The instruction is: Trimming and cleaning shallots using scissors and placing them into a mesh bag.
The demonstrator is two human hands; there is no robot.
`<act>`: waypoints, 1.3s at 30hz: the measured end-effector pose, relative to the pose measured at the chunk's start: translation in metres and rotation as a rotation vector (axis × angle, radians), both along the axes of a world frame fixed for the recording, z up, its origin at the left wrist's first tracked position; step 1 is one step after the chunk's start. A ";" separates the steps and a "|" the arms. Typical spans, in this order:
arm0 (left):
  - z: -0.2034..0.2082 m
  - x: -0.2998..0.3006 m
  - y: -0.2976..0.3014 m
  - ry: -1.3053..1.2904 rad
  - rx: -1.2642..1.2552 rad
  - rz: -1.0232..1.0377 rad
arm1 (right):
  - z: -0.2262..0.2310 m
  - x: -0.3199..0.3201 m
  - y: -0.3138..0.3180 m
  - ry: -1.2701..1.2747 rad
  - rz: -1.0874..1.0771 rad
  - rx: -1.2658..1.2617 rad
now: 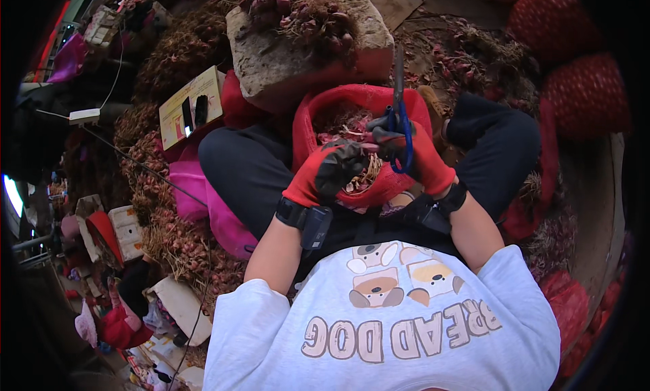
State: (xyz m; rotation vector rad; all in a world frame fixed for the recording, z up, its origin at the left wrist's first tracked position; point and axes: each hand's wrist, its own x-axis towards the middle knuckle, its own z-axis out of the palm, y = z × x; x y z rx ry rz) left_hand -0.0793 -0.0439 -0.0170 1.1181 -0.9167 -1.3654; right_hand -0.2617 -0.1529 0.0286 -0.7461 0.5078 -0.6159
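Note:
My left hand [332, 169], in a red and black glove, is closed with its fingertips on a small pinkish shallot [370, 147]. My right hand [416, 154], gloved the same way, grips scissors with blue handles [408, 144], their blades pointing away from me. The fingers of both hands nearly meet at the shallot. Right beneath them, between my legs, a red mesh bag [303, 123] stands with its mouth wide. Inside it lie shallots and dry trimmings [345, 123], partly hidden by my hands.
Beyond the bag stands a worn foam block [267, 69] with shallots [305, 25] heaped on it. A cardboard box [193, 106] with dark items sits left of it. Bunched shallots [176, 235] cover the left floor. Full red mesh sacks [586, 93] stand at right. A cable [149, 167] crosses the left side.

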 end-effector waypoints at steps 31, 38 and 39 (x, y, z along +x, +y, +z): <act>0.020 0.014 -0.020 -0.802 -0.440 -0.271 | 0.002 0.004 0.003 0.290 0.091 -0.470; 0.039 0.006 -0.025 -0.517 -0.168 -0.407 | 0.003 -0.001 0.002 0.159 0.051 -0.246; 0.027 0.004 -0.022 -0.366 -0.102 -0.362 | 0.002 0.000 0.002 0.157 0.050 -0.238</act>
